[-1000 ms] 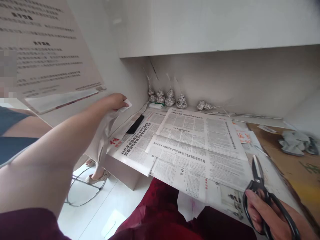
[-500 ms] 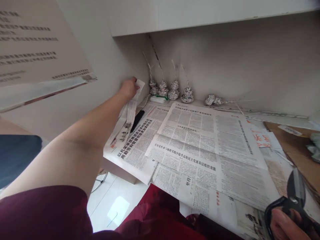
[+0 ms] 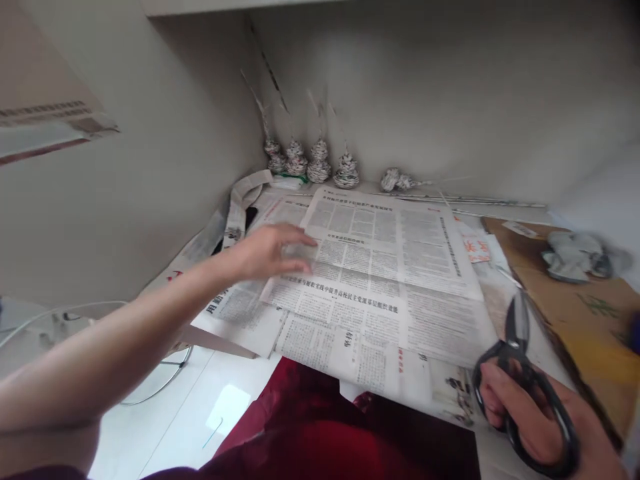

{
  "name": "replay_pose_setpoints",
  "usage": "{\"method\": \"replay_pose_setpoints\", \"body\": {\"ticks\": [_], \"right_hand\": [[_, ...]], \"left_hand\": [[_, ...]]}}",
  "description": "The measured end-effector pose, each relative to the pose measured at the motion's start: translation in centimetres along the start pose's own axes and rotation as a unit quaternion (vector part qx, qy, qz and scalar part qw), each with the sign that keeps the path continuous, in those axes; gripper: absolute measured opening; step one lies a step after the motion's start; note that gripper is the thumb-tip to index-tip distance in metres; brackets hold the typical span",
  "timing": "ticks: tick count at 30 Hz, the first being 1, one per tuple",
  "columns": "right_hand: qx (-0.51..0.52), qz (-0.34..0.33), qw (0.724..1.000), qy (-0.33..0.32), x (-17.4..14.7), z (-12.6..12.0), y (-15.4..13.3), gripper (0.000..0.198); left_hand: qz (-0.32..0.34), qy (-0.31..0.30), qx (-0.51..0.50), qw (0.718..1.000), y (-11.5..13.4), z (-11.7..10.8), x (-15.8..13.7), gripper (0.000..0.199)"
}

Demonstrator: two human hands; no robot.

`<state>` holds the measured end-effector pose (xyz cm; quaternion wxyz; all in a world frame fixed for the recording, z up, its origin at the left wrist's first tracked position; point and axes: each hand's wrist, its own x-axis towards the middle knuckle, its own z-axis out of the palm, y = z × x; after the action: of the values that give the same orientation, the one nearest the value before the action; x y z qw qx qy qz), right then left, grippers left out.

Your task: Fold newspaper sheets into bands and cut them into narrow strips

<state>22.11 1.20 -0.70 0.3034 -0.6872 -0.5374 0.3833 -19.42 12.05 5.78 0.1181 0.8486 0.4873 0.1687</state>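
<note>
My left hand (image 3: 280, 252) is over the left part of a printed newspaper sheet (image 3: 370, 267), fingers apart, with nothing in them; whether it touches the paper I cannot tell. At the lower right, my right hand (image 3: 530, 407) grips a pair of black-handled scissors (image 3: 517, 327), fingers through the loops and blades pointing away from me. More newspaper (image 3: 245, 327) lies under the sheet on the left. A cut newspaper strip (image 3: 240, 197) rests at the far left, bent against the side wall, partly over a dark flat object (image 3: 251, 217).
Several gourd-shaped woven paper pieces (image 3: 319, 163) stand along the back wall; another (image 3: 397, 180) lies on its side. Thin paper rods (image 3: 480, 202) lie behind the sheet. To the right are cardboard (image 3: 565, 287) and a grey crumpled cloth or glove (image 3: 575, 257).
My left hand has let go of the newspaper strip at the far left and come back over the sheet. My view has shifted right, and more of the scissors shows.
</note>
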Motion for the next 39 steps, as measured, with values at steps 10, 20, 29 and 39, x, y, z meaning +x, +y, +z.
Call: {"method": "replay_pose_setpoints", "body": {"ticks": [10,20,29,39], "right_hand": [[0.064,-0.05,0.994,-0.074,-0.9,0.0,-1.4,0.038],[-0.173,-0.031,0.984,0.015,4.0,-6.8,-3.9,0.048],[-0.484,0.07,0.87,0.065,12.3,-11.2,-4.1,0.029],[-0.511,0.026,0.849,0.134,11.7,-10.6,-3.9,0.031]], "left_hand": [[0.106,-0.029,0.109,0.988,2.0,4.2,-6.8,0.076],[0.131,0.078,0.146,0.977,1.9,6.5,-6.7,0.069],[0.147,0.09,0.144,0.974,3.1,8.0,-6.2,0.06],[0.149,0.112,0.153,0.97,3.1,8.9,-6.1,0.052]]}}
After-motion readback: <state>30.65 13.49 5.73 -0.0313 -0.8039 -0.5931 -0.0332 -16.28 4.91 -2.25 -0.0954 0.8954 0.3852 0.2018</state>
